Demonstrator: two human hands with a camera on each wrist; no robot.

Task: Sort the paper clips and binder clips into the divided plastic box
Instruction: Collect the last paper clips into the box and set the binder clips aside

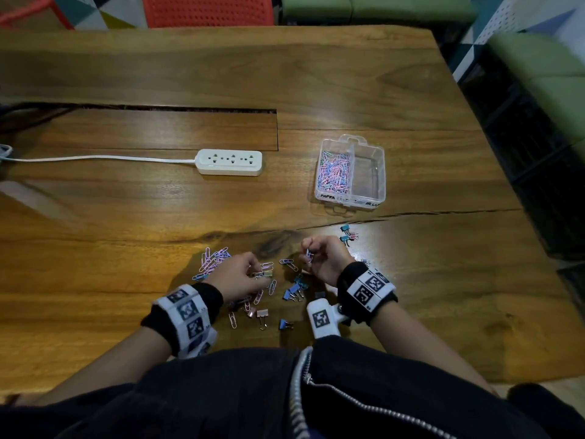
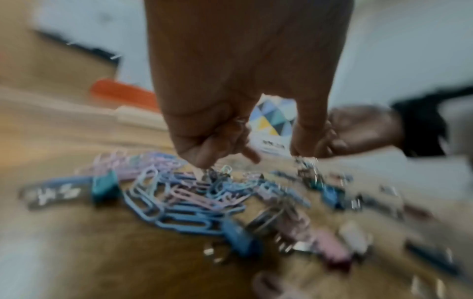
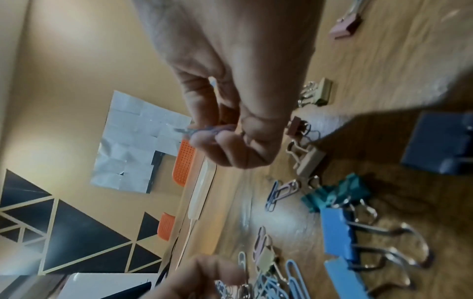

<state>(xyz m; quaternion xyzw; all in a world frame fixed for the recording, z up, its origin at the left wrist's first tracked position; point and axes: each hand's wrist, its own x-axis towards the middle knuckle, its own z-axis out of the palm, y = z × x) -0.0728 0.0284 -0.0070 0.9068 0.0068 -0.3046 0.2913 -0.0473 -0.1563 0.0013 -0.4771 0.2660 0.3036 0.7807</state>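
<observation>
My right hand (image 1: 323, 258) pinches a small bunch of paper clips (image 1: 308, 255) between thumb and fingertips, lifted just off the wooden table (image 1: 380, 90). My left hand (image 1: 240, 275) is down in the mixed scatter (image 1: 253, 289) with its fingers curled together at a clip; the wrist picture is too smeared to say whether anything is truly held.

The divided plastic box (image 1: 381, 172) sits well ahead and to the right, its left compartment (image 1: 335, 172) already heaped with pastel paper clips, the right one apparently bare. So I judge the step in hand to be gathering more paper clips for that left side. To do it well I should keep the pinch firm on the wire loops, since a loose bunch sheds clips on the way, and release low over the left compartment so none bounce across the divider. I should also shake off any binder clip that rides along tangled.

The head view alone shows the box, the white power strip (image 1: 229, 162) and two teal binder clips (image 1: 346, 233) lying apart beyond my right hand. The right wrist view shows what it cannot: the blue binder clips (image 3: 337, 238) with their wire handles up, and a paper clip pair (image 3: 280, 192) lying free beside a teal one.
</observation>
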